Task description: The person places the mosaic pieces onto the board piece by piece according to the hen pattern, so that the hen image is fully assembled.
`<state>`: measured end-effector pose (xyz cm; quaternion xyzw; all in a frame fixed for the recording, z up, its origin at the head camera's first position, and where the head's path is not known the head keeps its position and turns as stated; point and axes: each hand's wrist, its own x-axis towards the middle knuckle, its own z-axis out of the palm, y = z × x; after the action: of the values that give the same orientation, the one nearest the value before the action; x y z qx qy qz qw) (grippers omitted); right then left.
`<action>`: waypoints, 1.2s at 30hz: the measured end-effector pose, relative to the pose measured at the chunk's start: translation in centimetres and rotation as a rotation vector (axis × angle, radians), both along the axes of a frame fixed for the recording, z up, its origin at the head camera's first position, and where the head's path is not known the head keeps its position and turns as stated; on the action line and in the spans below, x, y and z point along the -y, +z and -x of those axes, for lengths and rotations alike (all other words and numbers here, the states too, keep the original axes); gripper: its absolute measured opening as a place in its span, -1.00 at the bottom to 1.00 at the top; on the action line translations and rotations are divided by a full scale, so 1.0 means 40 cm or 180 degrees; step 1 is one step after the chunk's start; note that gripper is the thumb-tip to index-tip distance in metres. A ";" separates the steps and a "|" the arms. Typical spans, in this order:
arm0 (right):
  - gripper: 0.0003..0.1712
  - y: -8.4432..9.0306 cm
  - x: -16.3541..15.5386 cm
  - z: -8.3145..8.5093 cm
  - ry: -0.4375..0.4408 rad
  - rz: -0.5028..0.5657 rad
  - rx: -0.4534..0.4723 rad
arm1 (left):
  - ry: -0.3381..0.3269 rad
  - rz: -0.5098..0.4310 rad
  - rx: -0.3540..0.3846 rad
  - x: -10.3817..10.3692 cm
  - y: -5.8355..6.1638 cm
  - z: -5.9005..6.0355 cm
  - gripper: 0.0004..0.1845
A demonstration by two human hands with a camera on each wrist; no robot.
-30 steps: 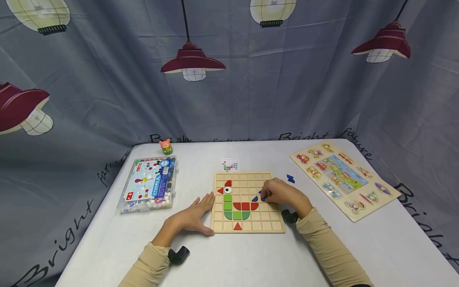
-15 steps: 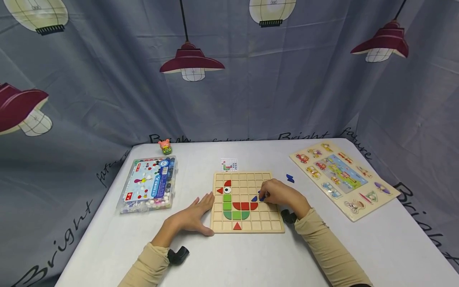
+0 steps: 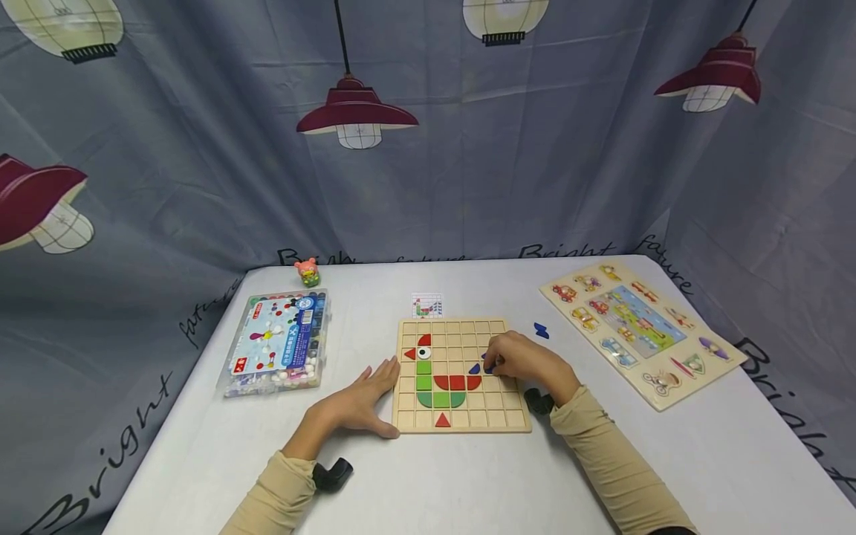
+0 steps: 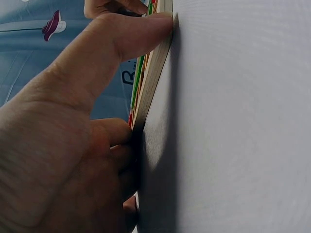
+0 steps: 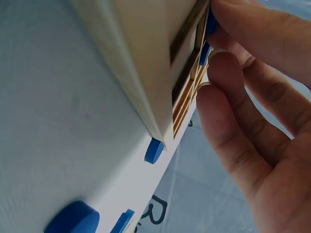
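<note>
A wooden grid board [image 3: 495,420] lies on the white table, bearing red, green and blue pieces arranged as a bird. My left hand [image 3: 361,401] rests at its left edge with fingers spread, thumb by the near corner. Over the board's right half, my right hand [image 3: 528,362] pinches a small blue piece [image 5: 211,22] between thumb and index finger, right at the grid. Its exact shape is mostly hidden by the fingers. Left of those fingertips sits another blue piece [image 3: 474,368]. A red triangle [image 3: 443,420] lies in the bottom row, below the green squares [image 3: 424,375].
Loose blue pieces [image 3: 541,331] lie beyond the board's right side. A small pattern card [image 3: 426,305] is behind the board. A clear case of beads [image 3: 274,342] and a pig figurine [image 3: 308,273] stand left; a picture puzzle board [image 3: 645,334] lies right.
My right hand has shifted very slightly left with the blue piece, staying over the same part of the board. My left hand has not moved.
</note>
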<state>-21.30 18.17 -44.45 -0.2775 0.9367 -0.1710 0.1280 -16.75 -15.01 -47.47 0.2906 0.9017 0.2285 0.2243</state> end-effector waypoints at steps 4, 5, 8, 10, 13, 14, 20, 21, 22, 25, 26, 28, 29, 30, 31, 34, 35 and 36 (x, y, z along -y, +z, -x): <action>-0.86 0.011 0.001 -0.003 -0.0077 0.0007 0.0066 | -0.0003 0.0019 -0.0004 0.000 -0.003 0.003 0.27; -0.85 0.013 -0.001 -0.003 -0.0106 0.0021 0.0099 | -0.0004 0.0022 -0.0001 0.000 -0.003 0.003 0.27; -0.83 0.020 -0.014 0.000 -0.0175 0.0098 0.0149 | -0.0002 0.0016 0.0010 0.000 -0.003 0.004 0.27; -0.82 0.024 -0.030 0.004 -0.0221 0.0153 0.0156 | -0.0001 0.0006 0.0013 -0.001 -0.003 0.004 0.26; -0.81 0.027 -0.060 0.013 -0.0260 0.0252 0.0117 | -0.0006 0.0004 0.0012 -0.001 -0.003 0.004 0.27; -0.80 0.028 -0.070 0.016 -0.0286 0.0275 0.0103 | -0.0007 0.0002 0.0013 -0.001 -0.002 0.004 0.27; -0.75 0.016 -0.121 0.044 -0.0508 0.0331 -0.0063 | 0.0005 -0.0011 0.0007 0.000 -0.003 0.000 0.27; -0.74 0.009 -0.125 0.049 -0.0539 0.0322 -0.0067 | 0.0009 -0.0015 0.0019 0.000 -0.003 -0.001 0.27; -0.74 0.003 -0.129 0.054 -0.0551 0.0313 -0.0066 | 0.0012 -0.0025 0.0025 0.000 -0.003 -0.002 0.27; -0.73 -0.017 -0.132 0.067 -0.0593 0.0270 -0.0029 | 0.0020 -0.0009 0.0051 0.000 -0.005 -0.005 0.27; -0.73 -0.023 -0.132 0.070 -0.0593 0.0253 -0.0024 | 0.0022 0.0004 0.0057 -0.001 -0.006 -0.006 0.27; -0.74 -0.031 -0.131 0.075 -0.0625 0.0243 -0.0036 | 0.0036 0.0019 0.0053 -0.002 -0.006 -0.007 0.28; -0.74 -0.034 -0.131 0.078 -0.0647 0.0233 -0.0058 | 0.0045 0.0019 0.0050 -0.003 -0.006 -0.006 0.28; -0.74 -0.035 -0.131 0.081 -0.0664 0.0216 -0.0074 | 0.0052 0.0015 0.0043 -0.003 -0.005 -0.006 0.28; -0.74 -0.036 -0.132 0.083 -0.0687 0.0201 -0.0088 | 0.0055 0.0002 0.0036 -0.004 -0.005 -0.005 0.27; -0.75 -0.039 -0.132 0.088 -0.0700 0.0179 -0.0110 | 0.0054 -0.0003 0.0026 -0.004 -0.004 -0.003 0.27; -0.76 -0.040 -0.132 0.088 -0.0686 0.0179 -0.0104 | 0.0054 0.0002 0.0028 -0.003 -0.005 -0.002 0.27; -0.77 -0.040 -0.132 0.088 -0.0671 0.0178 -0.0099 | 0.0056 0.0013 0.0032 -0.003 -0.006 -0.002 0.27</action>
<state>-24.84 23.44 -46.05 -0.1836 0.9574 -0.2053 0.0870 -16.66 -14.89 -47.69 0.2811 0.9035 0.2301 0.2275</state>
